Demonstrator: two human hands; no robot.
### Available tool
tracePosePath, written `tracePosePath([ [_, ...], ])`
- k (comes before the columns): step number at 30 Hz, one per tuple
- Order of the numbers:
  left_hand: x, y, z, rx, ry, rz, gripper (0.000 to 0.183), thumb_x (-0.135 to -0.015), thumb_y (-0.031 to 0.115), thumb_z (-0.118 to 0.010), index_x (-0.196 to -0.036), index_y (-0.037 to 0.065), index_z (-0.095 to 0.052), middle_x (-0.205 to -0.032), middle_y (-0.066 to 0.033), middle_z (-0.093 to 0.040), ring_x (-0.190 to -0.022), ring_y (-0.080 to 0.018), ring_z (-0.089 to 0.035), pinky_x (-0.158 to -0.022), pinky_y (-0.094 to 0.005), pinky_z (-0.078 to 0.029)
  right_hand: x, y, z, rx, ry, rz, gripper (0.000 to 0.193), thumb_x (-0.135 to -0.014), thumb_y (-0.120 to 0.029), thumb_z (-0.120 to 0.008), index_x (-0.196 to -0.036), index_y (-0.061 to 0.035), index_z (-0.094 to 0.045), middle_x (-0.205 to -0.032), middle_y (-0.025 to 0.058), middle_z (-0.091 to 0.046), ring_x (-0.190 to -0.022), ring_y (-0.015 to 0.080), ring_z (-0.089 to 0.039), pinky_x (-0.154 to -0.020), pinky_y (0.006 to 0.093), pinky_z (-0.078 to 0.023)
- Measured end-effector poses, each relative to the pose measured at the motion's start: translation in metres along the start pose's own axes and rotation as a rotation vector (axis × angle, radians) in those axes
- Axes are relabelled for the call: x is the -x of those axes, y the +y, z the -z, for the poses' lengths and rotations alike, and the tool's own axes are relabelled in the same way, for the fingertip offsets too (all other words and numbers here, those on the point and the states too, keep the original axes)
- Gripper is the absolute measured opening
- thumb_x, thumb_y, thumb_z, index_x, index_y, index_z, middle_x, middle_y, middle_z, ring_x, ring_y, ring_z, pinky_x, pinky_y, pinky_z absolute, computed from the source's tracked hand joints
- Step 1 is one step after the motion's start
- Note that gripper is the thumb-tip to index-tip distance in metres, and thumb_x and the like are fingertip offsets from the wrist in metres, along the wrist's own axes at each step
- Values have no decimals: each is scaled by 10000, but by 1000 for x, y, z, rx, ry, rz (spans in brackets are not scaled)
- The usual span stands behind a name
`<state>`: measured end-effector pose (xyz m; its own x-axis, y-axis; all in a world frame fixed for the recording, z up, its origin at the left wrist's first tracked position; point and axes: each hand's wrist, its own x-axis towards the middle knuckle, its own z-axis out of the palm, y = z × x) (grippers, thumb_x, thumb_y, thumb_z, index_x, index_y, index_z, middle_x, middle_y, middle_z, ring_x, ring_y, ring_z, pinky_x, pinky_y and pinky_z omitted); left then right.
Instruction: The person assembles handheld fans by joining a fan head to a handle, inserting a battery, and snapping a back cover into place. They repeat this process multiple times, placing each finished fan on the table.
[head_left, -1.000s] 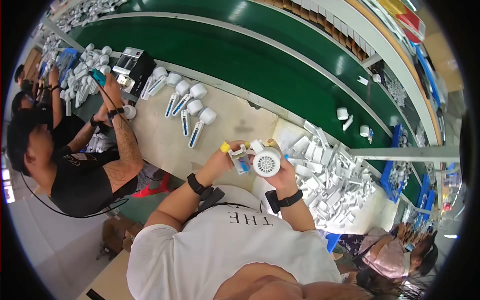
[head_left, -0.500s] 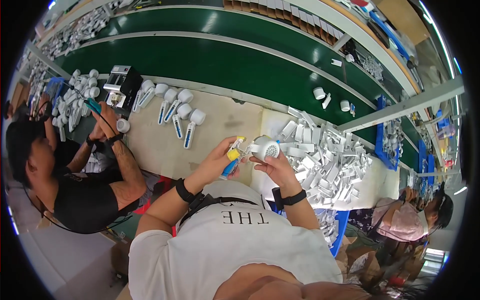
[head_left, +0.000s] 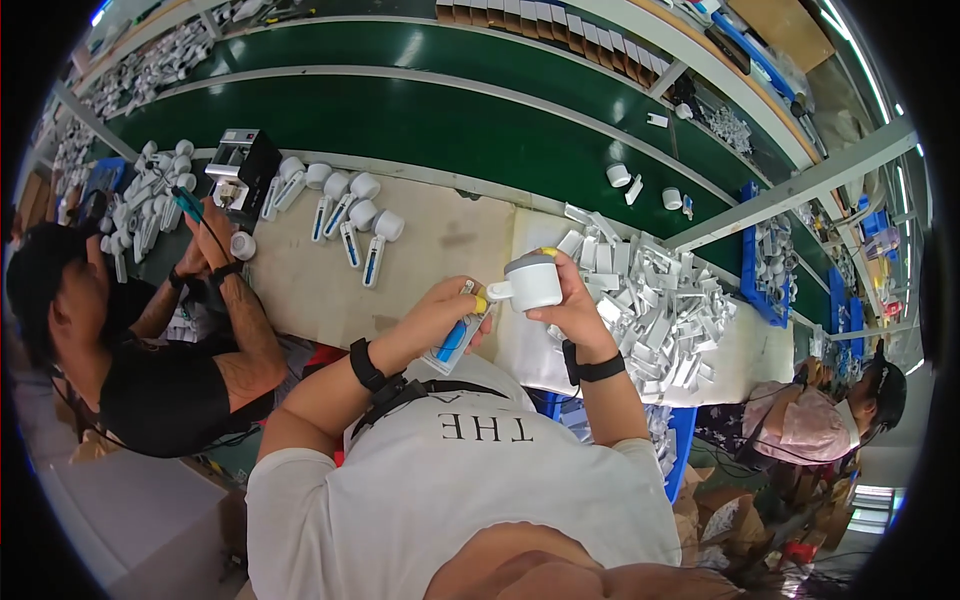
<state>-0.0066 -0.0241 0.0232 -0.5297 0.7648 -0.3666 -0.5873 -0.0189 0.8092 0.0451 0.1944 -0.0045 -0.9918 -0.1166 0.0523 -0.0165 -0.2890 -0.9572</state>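
Observation:
In front of my chest, my left hand grips a pale handle piece with a blue strip, its lower end slanting toward me. My right hand is closed around a round white device head with a grey rim on top. A short white neck on the head points left to the fingers of my left hand; whether it touches the handle piece I cannot tell. Yellow covers show on some fingertips of both hands. Just right of my right hand lies a heap of white plastic casing pieces.
Left of my hands stand several finished-looking white units with blue-striped handles. A black and silver machine sits beyond them. At left a co-worker holds a teal-handled tool. A green conveyor belt runs behind; a blue bin stands right.
My right hand has turned the round head, so its smooth side shows instead of the grille. The handle piece in my left hand has tilted, showing more of its blue strip.

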Motion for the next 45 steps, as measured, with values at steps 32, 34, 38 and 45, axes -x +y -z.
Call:
tracePosePath([
  [32, -1, -49, 3, -608, -81, 53, 170, -829, 108, -524, -957, 0, -495, -745, -90, -598, -606, -119, -568, -556, -244, -471, 39, 40, 5, 122, -187, -197, 688, -799, -270, -626, -1348, -62, -267, -1184, 117, -497, -956, 193, -545, -862, 293, -425],
  [34, -5, -58, 16, -209, -11, -35, 191, -838, 140, -525, -968, 0, -514, -809, -121, -614, -669, -146, -582, -634, -267, -477, 40, 55, 42, 37, -61, -332, 490, -845, -292, -562, -1243, -38, -430, -1109, 91, -551, -969, 170, -547, -840, 302, -441],
  [38, -17, -33, 28, 72, 161, -261, 278, -845, 202, -531, -1025, -9, -518, -886, -143, -620, -752, -177, -587, -708, -292, -472, 65, 82, 129, 1358, 566, -197, 419, -721, -90, -594, -1134, -92, -521, -1087, 122, -559, -930, 356, -523, -810, 394, -450],
  [45, -22, -27, 41, 91, 37, -135, 367, -832, 185, -558, -1135, -5, -481, -1060, -137, -580, -904, -202, -588, -706, -299, -496, 72, 105, 208, 1579, 423, -352, 302, -736, -49, -511, -1029, -106, -555, -988, 102, -569, -861, 298, -576, -721, 380, -486],
])
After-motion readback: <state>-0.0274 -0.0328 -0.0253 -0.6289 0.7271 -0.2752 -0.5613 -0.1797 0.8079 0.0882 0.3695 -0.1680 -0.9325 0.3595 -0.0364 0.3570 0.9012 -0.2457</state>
